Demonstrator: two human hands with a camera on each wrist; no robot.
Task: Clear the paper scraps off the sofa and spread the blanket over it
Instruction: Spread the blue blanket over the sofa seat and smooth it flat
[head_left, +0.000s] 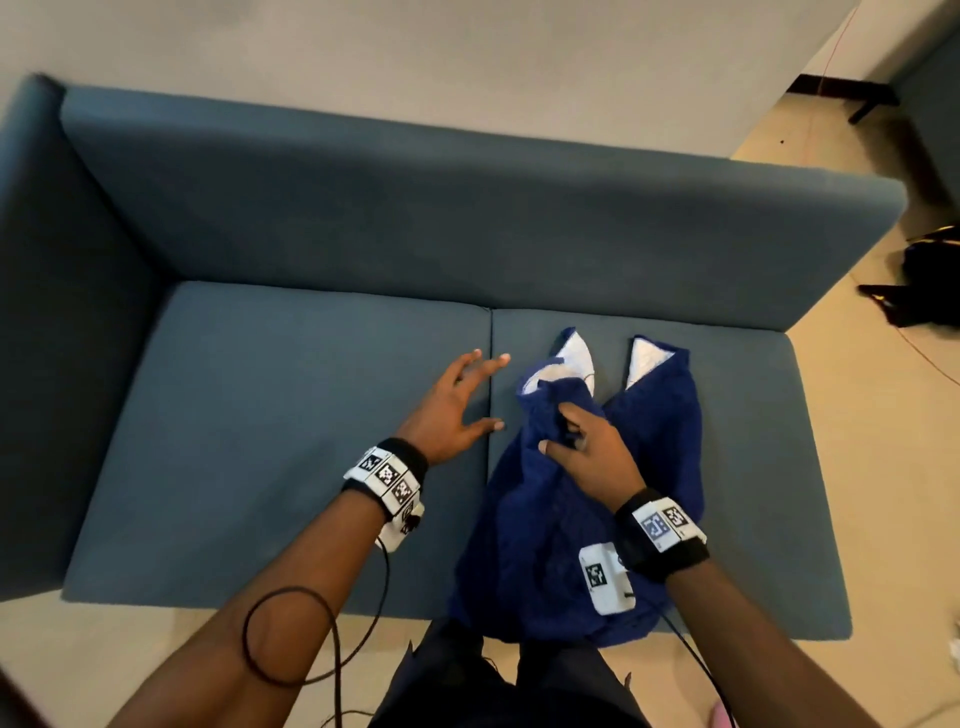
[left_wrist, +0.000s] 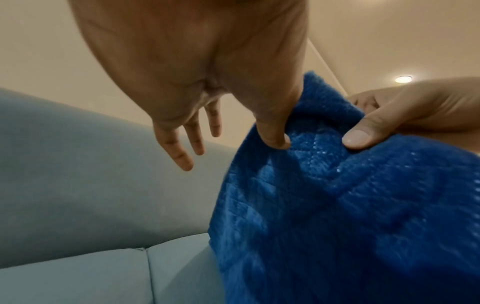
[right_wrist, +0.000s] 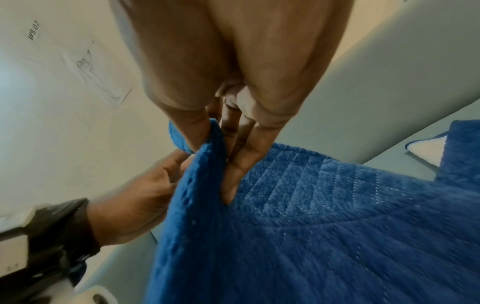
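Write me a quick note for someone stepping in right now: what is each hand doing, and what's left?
Right hand: pinching a fold of the blue blanket.
Left hand: open, fingers spread, thumb touching the blanket's edge.
Blanket: bunched on the sofa's right cushion, white underside showing at two far corners.
Done: no paper scraps visible on the sofa.
Left: open the blanket out and spread it across both cushions.
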